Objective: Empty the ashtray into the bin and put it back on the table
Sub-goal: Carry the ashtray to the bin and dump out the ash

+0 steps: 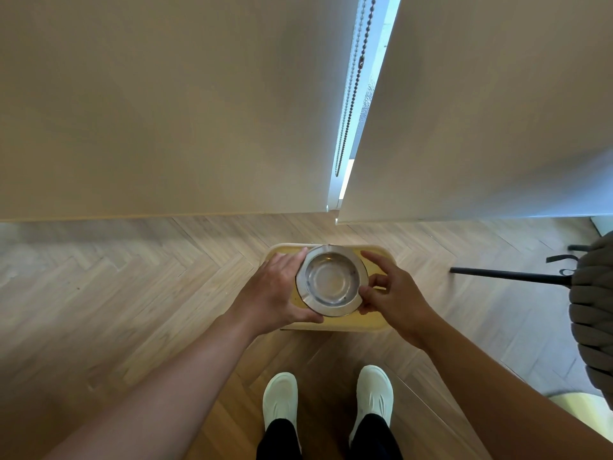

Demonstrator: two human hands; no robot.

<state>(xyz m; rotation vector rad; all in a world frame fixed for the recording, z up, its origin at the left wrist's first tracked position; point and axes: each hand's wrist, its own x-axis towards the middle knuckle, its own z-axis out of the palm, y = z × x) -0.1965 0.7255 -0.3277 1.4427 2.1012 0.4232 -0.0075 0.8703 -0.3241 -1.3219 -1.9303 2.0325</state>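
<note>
A: Any brand or writing to read on anything?

B: No readable writing shows, not on the ashtray, the bin or the shoes.

A: Then the hands. What is the left hand doing?

B: The left hand is partly curled around the left edge of the ashtray: fingers along the far-left rim, thumb hooked at the near rim. It grips the metal.

A: And the right hand?

B: The right hand pinches the right rim, the forefinger stretched out along the far-right side, the other fingers bent in, thumb at the near-right edge. Both hands hold it together.

A: Where does the ashtray sit?

B: It is a round silver dish with a wide flat rim, mouth up toward the camera, held level straight above the open yellow bin. The bowl looks clean; I see no ash in it.

A: And around that?

B: The bin stands on a herringbone wood floor, just near the blinds. The 2 pale shoes stand on the near side of it, and a dark-legged chair is at the right.
</note>
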